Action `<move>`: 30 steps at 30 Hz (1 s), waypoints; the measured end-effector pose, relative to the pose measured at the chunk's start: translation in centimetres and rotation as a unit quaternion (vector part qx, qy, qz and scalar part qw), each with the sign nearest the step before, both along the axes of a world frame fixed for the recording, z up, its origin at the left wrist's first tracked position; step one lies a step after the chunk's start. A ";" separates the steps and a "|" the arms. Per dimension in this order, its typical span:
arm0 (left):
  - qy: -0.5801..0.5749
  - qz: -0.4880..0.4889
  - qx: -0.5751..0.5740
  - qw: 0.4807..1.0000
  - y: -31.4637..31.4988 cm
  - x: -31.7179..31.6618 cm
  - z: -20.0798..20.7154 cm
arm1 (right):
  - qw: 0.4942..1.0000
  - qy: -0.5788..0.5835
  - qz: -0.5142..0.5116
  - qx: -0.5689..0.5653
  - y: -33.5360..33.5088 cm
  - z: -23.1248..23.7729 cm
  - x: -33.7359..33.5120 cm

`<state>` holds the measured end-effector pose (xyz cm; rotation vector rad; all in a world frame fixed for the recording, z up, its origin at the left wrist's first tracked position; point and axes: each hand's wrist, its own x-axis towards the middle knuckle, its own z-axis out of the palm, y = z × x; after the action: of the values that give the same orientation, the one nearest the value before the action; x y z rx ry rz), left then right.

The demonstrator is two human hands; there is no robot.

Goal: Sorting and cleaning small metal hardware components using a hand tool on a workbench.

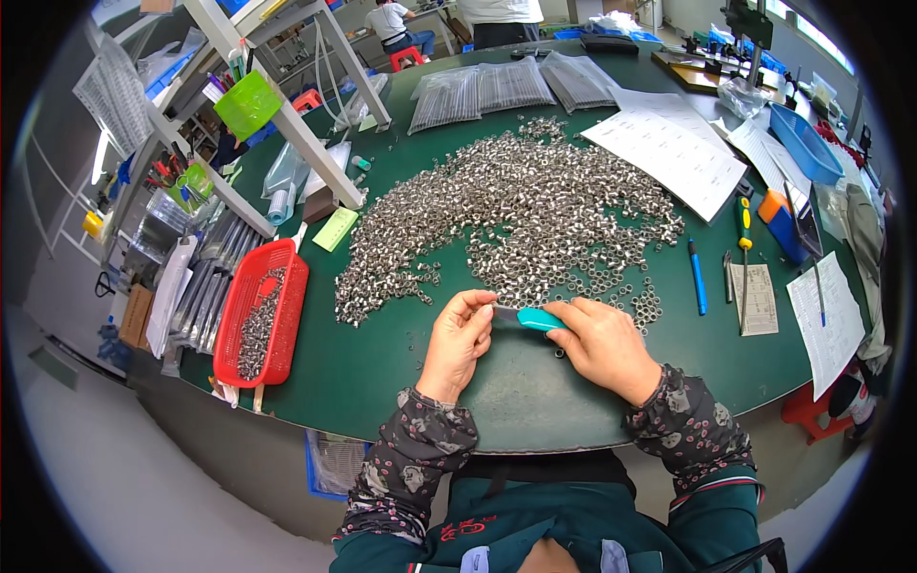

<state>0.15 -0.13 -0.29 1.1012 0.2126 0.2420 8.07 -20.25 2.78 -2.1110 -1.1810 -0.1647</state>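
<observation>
My right hand [604, 349] is closed around a teal-handled knife [541, 319], whose dark blade points left. My left hand [458, 344] is closed in a pinch at the blade's tip; whatever sits between thumb and forefinger is too small to make out. Both hands are over the near part of the green table [535, 411]. Just beyond them spreads a wide heap of small silvery metal rings or sleeves [535, 210]. A few loose rings lie close to my right hand.
At the left edge stands a red basket [295, 310] partly filled with small metal parts. Bagged metal rods [516, 84] lie at the back. To the right are paper sheets [673, 158], a blue pen [698, 277], a yellow-handled screwdriver [744, 224] and a blue tray [804, 143].
</observation>
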 end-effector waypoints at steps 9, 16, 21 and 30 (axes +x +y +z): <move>0.035 0.001 0.047 0.998 0.0 -0.1 0.7 | 0.999 -0.033 0.014 -0.017 -0.4 0.7 0.4; 0.030 -0.017 -0.029 0.999 0.4 -0.2 0.2 | 0.977 -0.210 0.024 0.024 -0.1 0.8 0.5; 0.026 -0.011 -0.052 0.998 0.3 -0.2 0.5 | 0.994 -0.094 0.017 0.046 -0.4 0.7 0.6; 0.025 -0.040 -0.054 0.997 0.5 -0.2 0.2 | 0.989 -0.131 0.025 0.067 -0.1 1.0 0.6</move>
<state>-0.03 0.37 -0.09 1.0076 0.2233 0.1305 8.65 -20.36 3.77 -1.9825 -1.3331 -0.4989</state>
